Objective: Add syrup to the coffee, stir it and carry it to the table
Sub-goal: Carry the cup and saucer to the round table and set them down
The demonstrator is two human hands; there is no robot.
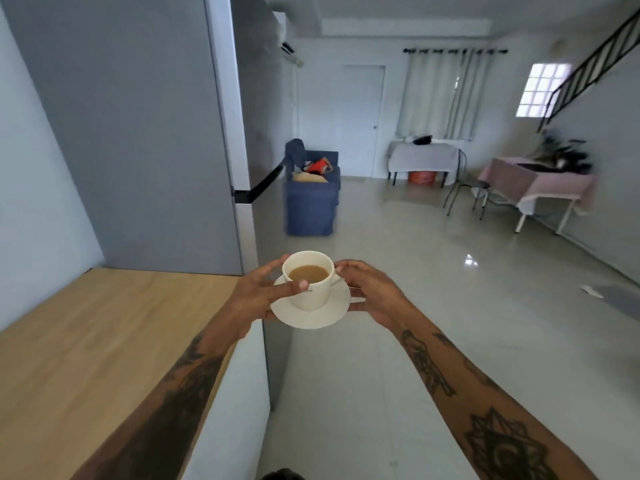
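Hands: left hand (258, 294) and right hand (369, 292) hold the saucer (311, 315), steadying the cup (310, 282).
Risk: coffee (309, 274) could slosh over while walking.

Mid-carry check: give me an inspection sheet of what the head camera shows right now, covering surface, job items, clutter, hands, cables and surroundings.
Surface: wooden counter at left, bare where visible; glossy tiled floor ahead.
Job's things: white cup of light brown coffee, upright on a white saucer, held in the air; no spoon or syrup seen.
Clutter: small pale scrap on the floor at right.
Hands: left hand and right hand grip saucer and cup from both sides.
Cables: nothing seen.
Surroundings: grey fridge left, blue armchair, white-clothed table, pink-clothed table, chair, stair rail.
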